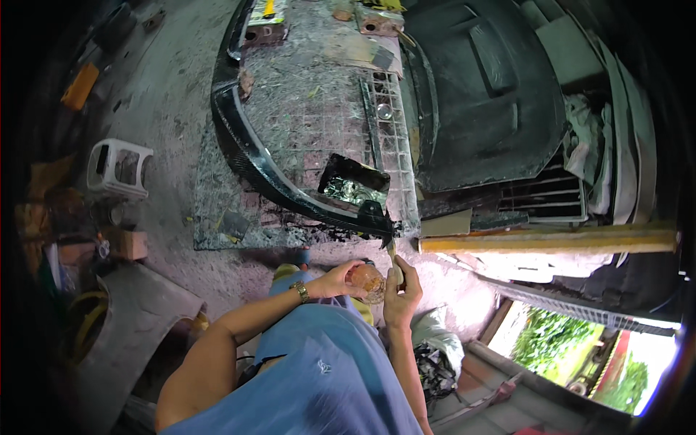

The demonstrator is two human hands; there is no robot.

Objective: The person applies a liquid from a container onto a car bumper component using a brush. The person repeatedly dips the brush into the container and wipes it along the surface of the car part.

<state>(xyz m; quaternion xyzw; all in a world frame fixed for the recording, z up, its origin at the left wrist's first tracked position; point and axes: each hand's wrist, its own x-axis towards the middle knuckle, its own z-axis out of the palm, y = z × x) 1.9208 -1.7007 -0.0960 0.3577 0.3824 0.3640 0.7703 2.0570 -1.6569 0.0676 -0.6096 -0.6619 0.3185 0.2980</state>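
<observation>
My left hand (341, 283) grips a small clear container (366, 285) with amber contents, low in front of my body. Just right of it, my right hand (402, 293) is closed on the pale handle of a brush (395, 262), which points up to the near end of a long curved, glossy black part (257, 156); whether its tip touches the part I cannot tell. That part lies along the left and front of a speckled worktable (290, 109). Inside its curve sits a black rectangular tray (341, 174) with a shiny interior.
A large black vented panel (482, 123) lies right of the table, above a yellowish beam (544, 239). On the left are a white plastic stool (119, 167), wooden blocks (127, 243) and a grey panel (148, 319). A pale plastic bag (438, 333) is by my right side.
</observation>
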